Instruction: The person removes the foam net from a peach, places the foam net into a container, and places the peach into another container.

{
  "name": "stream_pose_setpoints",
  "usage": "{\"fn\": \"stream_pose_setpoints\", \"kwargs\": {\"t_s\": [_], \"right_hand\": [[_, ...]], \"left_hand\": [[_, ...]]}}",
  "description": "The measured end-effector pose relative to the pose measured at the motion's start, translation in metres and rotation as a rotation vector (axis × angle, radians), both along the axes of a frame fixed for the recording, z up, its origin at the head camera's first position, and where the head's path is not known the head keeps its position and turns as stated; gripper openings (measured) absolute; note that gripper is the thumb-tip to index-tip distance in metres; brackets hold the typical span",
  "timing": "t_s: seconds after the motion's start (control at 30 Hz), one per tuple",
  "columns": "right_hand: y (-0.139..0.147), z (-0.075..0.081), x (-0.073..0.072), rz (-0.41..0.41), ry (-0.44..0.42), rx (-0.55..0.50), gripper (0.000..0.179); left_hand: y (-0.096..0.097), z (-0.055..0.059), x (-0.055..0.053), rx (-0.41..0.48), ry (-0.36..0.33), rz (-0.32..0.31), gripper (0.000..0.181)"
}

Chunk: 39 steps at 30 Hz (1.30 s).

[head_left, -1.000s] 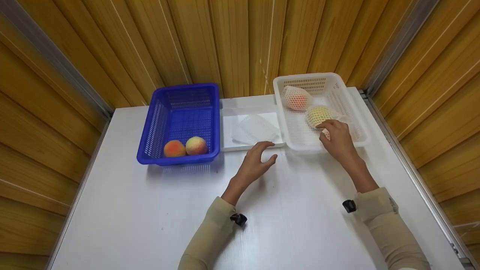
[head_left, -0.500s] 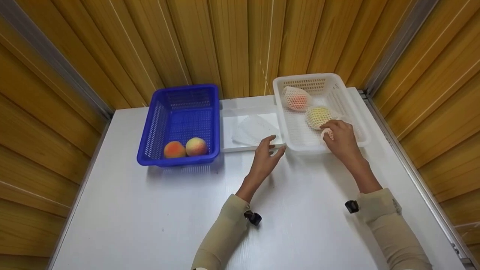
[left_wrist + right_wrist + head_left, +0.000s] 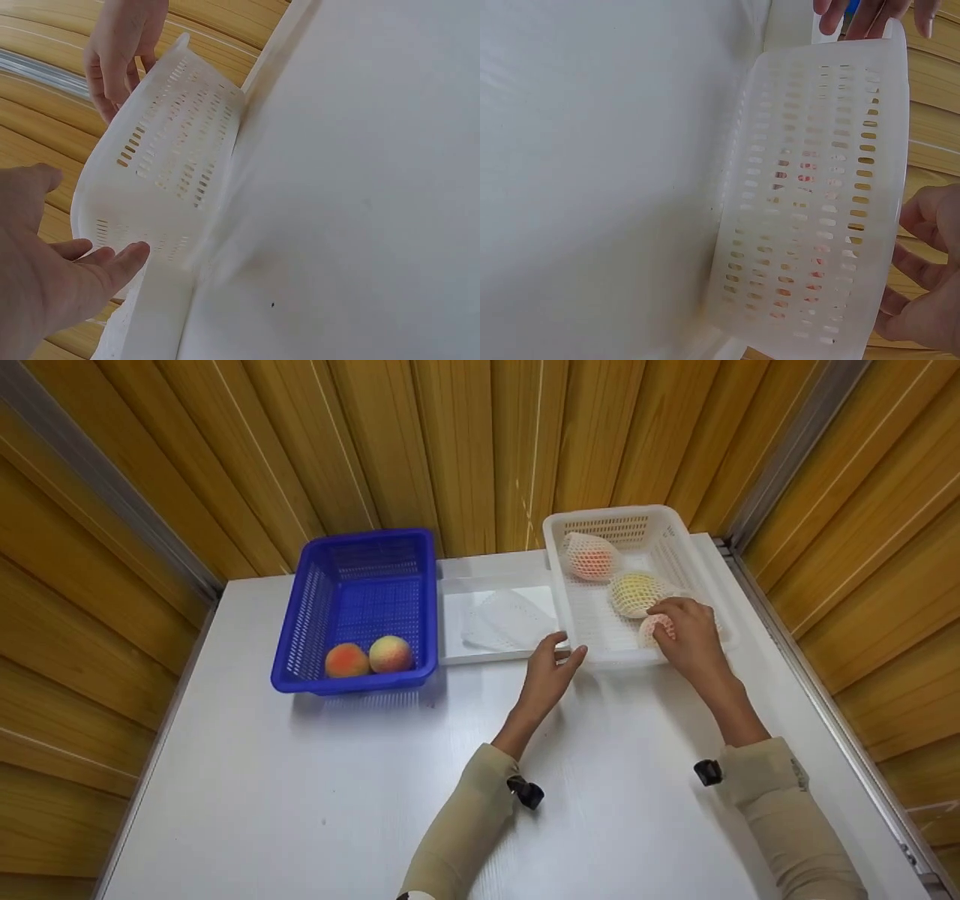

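Note:
My right hand (image 3: 691,639) is over the front right of the white basket (image 3: 600,656), its loosely bent fingers beside a peach in a white foam net (image 3: 657,631) and partly hiding it. In the right wrist view, the basket wall hides what lies below these fingers. A yellowish fruit in a foam net (image 3: 636,595) lies just behind, and a reddish netted peach (image 3: 591,558) sits at the back left of the basket. My left hand (image 3: 546,675), thumb and fingers apart and holding nothing, is by the basket's front left corner.
Between the baskets stands a shallow white tray (image 3: 451,649) with foam nets (image 3: 510,621) in it. The blue basket (image 3: 356,684) at the left holds an orange-red peach (image 3: 346,661) and a paler peach (image 3: 391,654). Wood-look panels (image 3: 450,450) rise behind the white table (image 3: 300,795).
My left hand has moved right, from in front of the tray to the white basket's corner. My right hand has shifted slightly right and nearer, baring more of the front netted peach.

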State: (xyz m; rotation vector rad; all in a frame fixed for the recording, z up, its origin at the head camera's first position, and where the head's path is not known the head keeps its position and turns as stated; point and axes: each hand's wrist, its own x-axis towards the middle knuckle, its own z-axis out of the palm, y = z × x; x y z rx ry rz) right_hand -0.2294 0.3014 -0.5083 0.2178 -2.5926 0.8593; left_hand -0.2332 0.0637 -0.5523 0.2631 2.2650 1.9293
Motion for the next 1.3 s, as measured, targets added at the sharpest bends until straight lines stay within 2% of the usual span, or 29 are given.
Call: {"fn": "stream_pose_setpoints", "kwargs": {"t_s": [0.1,0.27,0.37,0.5,0.67,0.8,1.07,1.17,1.3], "right_hand": [[0.001,0.001,0.000,-0.018,-0.013,-0.002,0.022],[0.004,0.004,0.001,-0.047,-0.057,-0.015,0.025],[0.006,0.006,0.001,-0.067,-0.085,-0.015,0.026],[0.008,0.009,0.000,-0.093,-0.119,-0.006,0.027],[0.011,0.012,-0.002,-0.111,-0.144,-0.004,0.028],[0.016,0.013,-0.004,-0.128,-0.182,0.016,0.035],[0.026,0.012,-0.010,-0.126,-0.348,0.074,0.071],[0.027,0.012,-0.014,-0.106,-0.414,0.076,0.073],[0.027,0.013,-0.022,-0.080,-0.512,0.089,0.067]], "left_hand": [[0.002,-0.003,-0.003,0.021,-0.012,-0.006,0.055],[0.005,-0.006,-0.007,0.132,-0.071,-0.002,0.056],[0.009,-0.003,-0.009,0.180,-0.119,0.024,0.057],[0.014,0.000,-0.012,0.177,-0.152,0.078,0.052],[0.019,0.000,-0.015,0.163,-0.148,0.128,0.047],[0.021,-0.002,-0.014,0.167,-0.132,0.134,0.043],[0.021,-0.003,-0.013,0.190,-0.104,0.128,0.040],[0.020,-0.004,-0.013,0.199,-0.109,0.128,0.039],[0.018,-0.005,-0.013,0.197,-0.112,0.130,0.039]]}}
